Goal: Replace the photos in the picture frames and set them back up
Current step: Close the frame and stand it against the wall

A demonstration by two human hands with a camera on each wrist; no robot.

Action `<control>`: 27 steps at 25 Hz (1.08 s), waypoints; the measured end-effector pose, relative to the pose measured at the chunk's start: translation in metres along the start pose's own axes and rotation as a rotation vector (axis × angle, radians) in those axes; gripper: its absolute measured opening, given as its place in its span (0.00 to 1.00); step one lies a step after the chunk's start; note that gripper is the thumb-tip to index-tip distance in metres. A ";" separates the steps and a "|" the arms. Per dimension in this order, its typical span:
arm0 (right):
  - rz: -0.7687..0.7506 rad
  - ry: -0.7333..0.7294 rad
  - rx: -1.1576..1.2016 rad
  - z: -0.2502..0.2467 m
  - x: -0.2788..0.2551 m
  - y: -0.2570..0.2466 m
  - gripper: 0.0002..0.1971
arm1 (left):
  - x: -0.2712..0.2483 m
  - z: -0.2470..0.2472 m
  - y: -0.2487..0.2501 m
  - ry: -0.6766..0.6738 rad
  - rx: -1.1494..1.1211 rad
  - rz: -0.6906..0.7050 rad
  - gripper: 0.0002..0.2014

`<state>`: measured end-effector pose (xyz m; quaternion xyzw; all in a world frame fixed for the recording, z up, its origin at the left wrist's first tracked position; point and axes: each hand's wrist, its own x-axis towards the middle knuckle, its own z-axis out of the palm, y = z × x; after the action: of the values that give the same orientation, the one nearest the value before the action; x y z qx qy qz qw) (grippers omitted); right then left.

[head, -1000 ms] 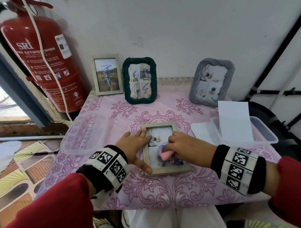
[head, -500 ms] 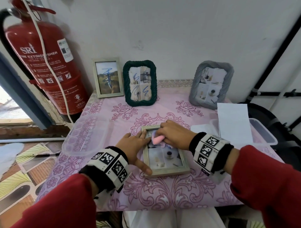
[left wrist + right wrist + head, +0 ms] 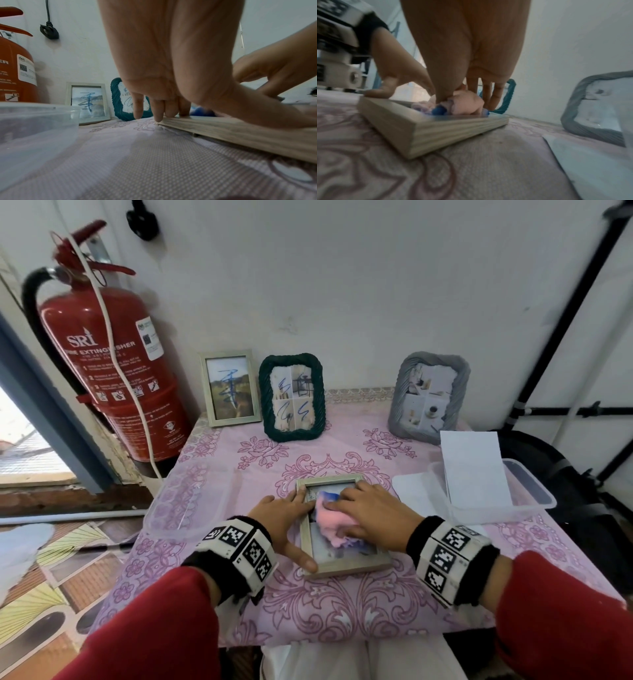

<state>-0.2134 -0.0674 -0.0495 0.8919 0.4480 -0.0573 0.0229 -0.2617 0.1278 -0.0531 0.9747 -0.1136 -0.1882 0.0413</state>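
Here, the wooden picture frame lies flat on the pink tablecloth in the lower centre of the head view. The left hand rests straight, close-set fingers on its left rail, thumb spread apart. The right hand pinches a bunched pink cloth against the glass.

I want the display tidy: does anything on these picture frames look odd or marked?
Yes. Blue scribbles cross the pictures in the pale frame and the green frame at the back; the grey frame shows none. Blue also shows beside the pink cloth on the flat frame.
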 end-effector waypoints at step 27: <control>0.287 0.434 0.690 -0.003 -0.031 0.007 0.08 | 0.001 0.009 -0.005 -0.004 -0.072 -0.027 0.54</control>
<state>-0.2256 -0.0962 -0.0427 0.8919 0.2684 -0.0112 -0.3637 -0.2635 0.1323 -0.0626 0.9736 -0.0936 -0.1947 0.0736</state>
